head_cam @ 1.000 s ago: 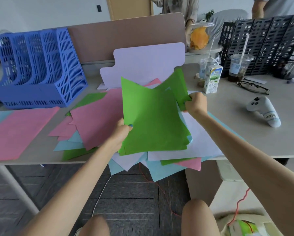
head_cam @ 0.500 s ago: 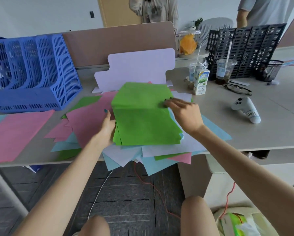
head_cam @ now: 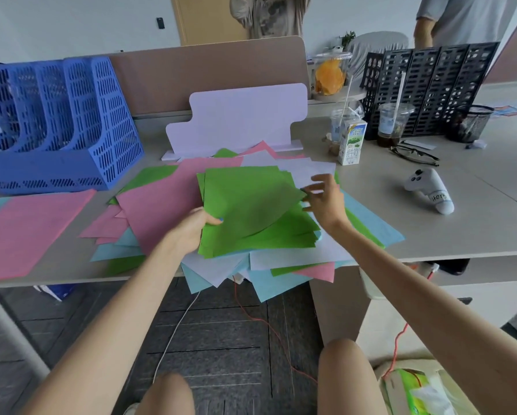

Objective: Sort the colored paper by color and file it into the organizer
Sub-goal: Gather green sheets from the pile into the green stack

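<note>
We judged the green stack (head_cam: 251, 211) limp and slippery, best held where our left fingers (head_cam: 213, 220) pinched its edge, right fingers (head_cam: 320, 178) spread alongside.

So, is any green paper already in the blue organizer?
No, the blue organizer shows no green in its slots; the green sheets lie on the mixed pile, gripped by the left hand.

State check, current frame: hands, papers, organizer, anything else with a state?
green stack: on mixed pile, top sheet bowed
mixed pile: unsorted, overhangs table edge
left hand: grips green stack at left edge
right hand: open, fingers spread at stack's right edge
blue organizer: upright, no paper visible inside
milk carton: upright
</note>
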### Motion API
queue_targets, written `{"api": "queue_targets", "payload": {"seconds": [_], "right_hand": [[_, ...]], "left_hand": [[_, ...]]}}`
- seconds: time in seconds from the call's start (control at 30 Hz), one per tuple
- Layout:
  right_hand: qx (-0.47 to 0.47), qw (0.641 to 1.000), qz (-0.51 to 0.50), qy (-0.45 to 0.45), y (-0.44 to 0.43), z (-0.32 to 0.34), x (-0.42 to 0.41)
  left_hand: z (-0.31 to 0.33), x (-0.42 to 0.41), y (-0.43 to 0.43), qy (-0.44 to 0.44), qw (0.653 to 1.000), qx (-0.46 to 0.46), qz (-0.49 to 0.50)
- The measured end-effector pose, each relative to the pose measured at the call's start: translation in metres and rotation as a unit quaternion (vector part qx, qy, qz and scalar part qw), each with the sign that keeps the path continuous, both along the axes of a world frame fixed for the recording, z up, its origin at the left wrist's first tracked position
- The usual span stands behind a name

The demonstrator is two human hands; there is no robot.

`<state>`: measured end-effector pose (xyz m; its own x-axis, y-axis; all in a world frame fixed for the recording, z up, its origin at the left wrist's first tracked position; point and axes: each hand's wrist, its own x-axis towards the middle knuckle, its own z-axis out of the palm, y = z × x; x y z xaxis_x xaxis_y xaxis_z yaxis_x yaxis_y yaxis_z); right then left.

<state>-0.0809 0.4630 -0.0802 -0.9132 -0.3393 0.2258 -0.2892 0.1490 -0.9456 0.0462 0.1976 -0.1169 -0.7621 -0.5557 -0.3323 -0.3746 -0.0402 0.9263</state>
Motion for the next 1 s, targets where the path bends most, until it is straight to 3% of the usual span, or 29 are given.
{"api": "queue_targets", "payload": {"seconds": [0.03,0.1,0.23,0.4,0.53,0.67,0.73,0.9,1.0], "right_hand": [[-0.038,0.995,0.008,-0.091,-0.002,0.002,-0.004],[0.000,0.988,0.009,-0.154,-0.003,0.003,-0.009],[0.132,0.987,0.002,-0.089,-0.003,-0.001,-0.011],[0.237,0.970,-0.058,0.008,0.009,-0.002,-0.007],[0.344,0.929,-0.124,0.053,0.033,0.007,-0.014],[0.481,0.871,-0.095,0.033,0.048,0.011,-0.019],[0.503,0.860,-0.078,0.040,0.048,0.009,-0.024],[0.471,0.881,-0.056,-0.011,0.047,0.016,-0.029],[0.486,0.872,-0.059,-0.031,0.046,0.018,-0.032]], "left_hand": [[0.022,0.011,0.023,-0.003,1.000,0.008,0.003],[0.042,0.020,0.046,-0.008,1.000,0.019,0.014],[0.039,0.014,0.049,-0.020,1.000,-0.010,0.021],[0.035,0.012,0.061,0.036,0.995,-0.084,0.034],[0.034,0.013,0.066,0.072,0.991,-0.102,0.037],[0.035,0.008,0.075,0.089,0.989,-0.115,0.007],[0.033,0.007,0.079,0.079,0.989,-0.129,-0.005],[0.026,0.008,0.081,0.054,0.989,-0.134,-0.009],[0.026,0.009,0.085,0.053,0.987,-0.153,-0.013]]}}
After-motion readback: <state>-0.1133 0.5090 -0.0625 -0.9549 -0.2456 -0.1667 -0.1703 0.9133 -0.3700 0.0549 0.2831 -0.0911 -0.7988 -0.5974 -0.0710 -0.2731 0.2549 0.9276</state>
